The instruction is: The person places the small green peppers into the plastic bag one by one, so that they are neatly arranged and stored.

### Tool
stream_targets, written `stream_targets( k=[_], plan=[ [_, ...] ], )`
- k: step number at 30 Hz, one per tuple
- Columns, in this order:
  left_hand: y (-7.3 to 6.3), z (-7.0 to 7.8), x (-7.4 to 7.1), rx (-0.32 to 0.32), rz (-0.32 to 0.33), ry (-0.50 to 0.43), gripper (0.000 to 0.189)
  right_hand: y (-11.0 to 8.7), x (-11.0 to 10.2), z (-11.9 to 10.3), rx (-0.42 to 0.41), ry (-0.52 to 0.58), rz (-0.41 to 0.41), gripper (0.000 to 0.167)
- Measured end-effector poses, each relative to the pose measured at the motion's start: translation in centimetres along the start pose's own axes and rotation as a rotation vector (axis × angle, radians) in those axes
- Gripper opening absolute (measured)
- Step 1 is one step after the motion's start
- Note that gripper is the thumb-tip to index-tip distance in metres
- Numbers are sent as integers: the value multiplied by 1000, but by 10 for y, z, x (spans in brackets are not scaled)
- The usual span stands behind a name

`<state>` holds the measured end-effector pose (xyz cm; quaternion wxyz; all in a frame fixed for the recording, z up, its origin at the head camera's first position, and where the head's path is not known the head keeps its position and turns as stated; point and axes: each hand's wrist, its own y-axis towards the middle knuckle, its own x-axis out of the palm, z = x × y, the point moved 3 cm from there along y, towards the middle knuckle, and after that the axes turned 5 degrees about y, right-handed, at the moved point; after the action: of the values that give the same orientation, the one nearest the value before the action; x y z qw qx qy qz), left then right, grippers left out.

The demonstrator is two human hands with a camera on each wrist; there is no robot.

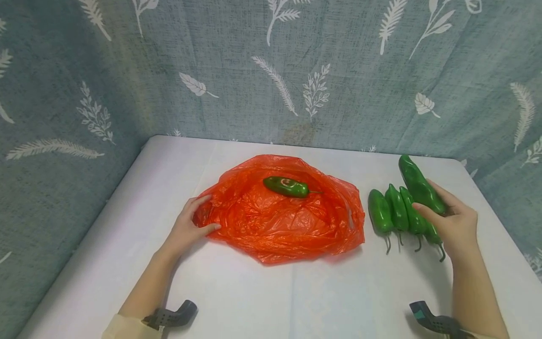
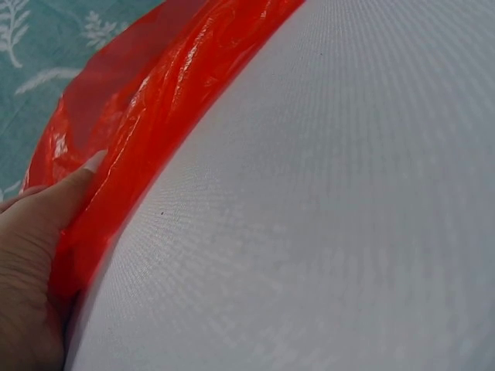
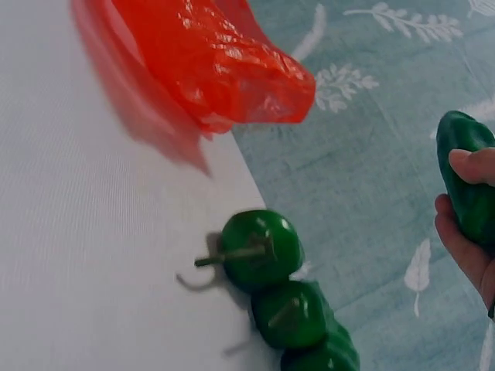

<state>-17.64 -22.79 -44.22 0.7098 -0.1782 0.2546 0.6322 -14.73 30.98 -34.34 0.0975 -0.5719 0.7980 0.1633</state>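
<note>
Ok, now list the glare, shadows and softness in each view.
Head view: glossy highlights on the red bag, a soft shadow on the table beside the right forearm; left wrist view: bright glints on the bag, slightly soft detail; right wrist view: shiny spots on the green peppers, soft shadows beside them.

- Head view, four o'clock: right fingers (image 1: 429,215) hide the upper part of the rightmost row pepper (image 1: 433,235).
- Right wrist view: held pepper (image 3: 465,130) cut off at three o'clock.
- Left wrist view: left fingers (image 2: 22,196) mostly hidden at nine o'clock.
</note>
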Motion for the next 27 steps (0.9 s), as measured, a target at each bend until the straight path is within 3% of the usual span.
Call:
stream_targets(
  k=[5, 12, 20, 27],
  plan=[
    [1, 0, 0, 6, 0, 0, 77, 3, 10, -8, -15, -111, -33, 60],
    [1, 0, -1, 15, 1, 1, 77, 7, 27, -20, -99, -101, -71, 59],
    [0, 0, -1, 18, 3, -4, 77, 7, 49, -34, -124, -143, -158, 59],
    [-1, 1, -1, 6, 4, -10, 77, 5, 69, -44, -128, -101, -235, 58]
  ],
)
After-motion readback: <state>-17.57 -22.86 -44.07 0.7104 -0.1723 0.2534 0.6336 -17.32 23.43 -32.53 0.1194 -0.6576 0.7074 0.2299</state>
